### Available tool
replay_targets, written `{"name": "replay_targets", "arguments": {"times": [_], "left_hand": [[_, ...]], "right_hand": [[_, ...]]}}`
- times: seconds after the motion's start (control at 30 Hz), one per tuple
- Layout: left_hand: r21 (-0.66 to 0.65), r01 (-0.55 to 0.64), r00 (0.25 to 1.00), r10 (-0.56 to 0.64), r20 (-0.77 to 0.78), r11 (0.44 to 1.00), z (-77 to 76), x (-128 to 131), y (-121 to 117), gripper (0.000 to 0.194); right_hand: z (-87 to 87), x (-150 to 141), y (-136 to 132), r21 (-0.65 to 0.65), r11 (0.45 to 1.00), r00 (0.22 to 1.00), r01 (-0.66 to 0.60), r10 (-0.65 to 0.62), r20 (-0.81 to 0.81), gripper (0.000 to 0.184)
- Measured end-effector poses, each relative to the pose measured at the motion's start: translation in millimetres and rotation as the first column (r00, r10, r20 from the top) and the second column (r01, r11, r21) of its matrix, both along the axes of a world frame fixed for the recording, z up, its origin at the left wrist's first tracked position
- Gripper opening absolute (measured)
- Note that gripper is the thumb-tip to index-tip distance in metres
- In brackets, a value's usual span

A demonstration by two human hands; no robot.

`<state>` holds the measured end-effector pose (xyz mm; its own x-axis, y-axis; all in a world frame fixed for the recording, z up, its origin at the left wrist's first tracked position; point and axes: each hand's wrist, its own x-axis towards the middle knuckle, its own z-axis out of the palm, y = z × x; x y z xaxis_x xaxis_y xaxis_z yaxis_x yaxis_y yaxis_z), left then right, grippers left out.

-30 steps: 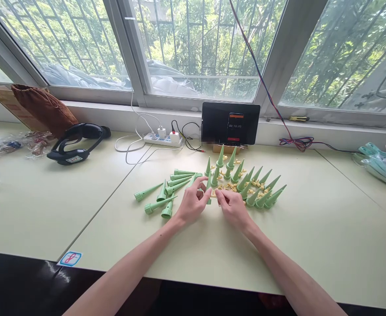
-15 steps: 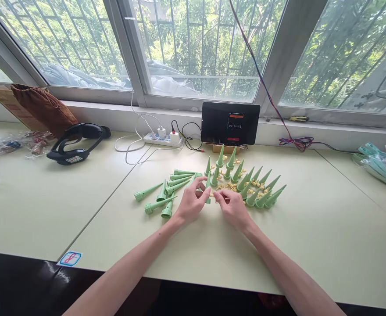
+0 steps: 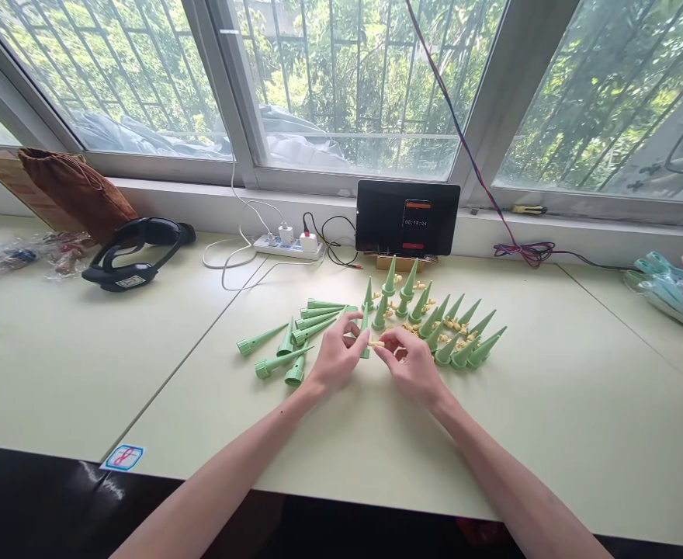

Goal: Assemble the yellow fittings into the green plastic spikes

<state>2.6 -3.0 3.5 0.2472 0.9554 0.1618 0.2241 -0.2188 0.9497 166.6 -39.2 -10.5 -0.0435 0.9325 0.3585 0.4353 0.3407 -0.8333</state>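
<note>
My left hand is closed round a green plastic watering spike, held upright with its point up. Between the thumb and fingertips of my right hand is a small yellow valve, its inner end against the side of the spike. Whether it sits in a hole there I cannot tell. Several loose green spikes lie on their sides left of my hands. Beyond and to the right, several more spikes stand point up, with small yellow valves among them.
A tablet showing a timer leans at the back of the table. Left of it lie a power strip with cables and a black headset. Bundled wires and bagged pastel items are at the right.
My right fingers have shifted their hold on the yellow valve, which now shows more between them. The spike in my left hand has turned slightly.
</note>
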Motion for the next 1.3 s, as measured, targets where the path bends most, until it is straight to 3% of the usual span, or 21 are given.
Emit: {"name": "replay_targets", "arguments": {"times": [0.33,0.77,1.3], "left_hand": [[0.043,0.035,0.999,-0.035,0.001,0.998,-1.6,0.0,-0.1,0.034],[0.06,0.092,0.995,-0.093,0.022,0.994,-5.3,0.3,-1.4,0.033],[0.058,0.1,0.993,-0.103,0.062,0.993,-3.5,1.2,-1.6,0.033]], "right_hand": [[-2.8,1.1,0.7,-0.039,0.999,1.0,-0.016,0.016,-0.005,0.02],[-0.4,-0.3,1.5,-0.078,0.997,1.0,-0.01,0.012,0.019,0.046],[-3.8,1.1,1.8,-0.105,0.994,0.999,-0.03,0.029,-0.013,0.049]]}}
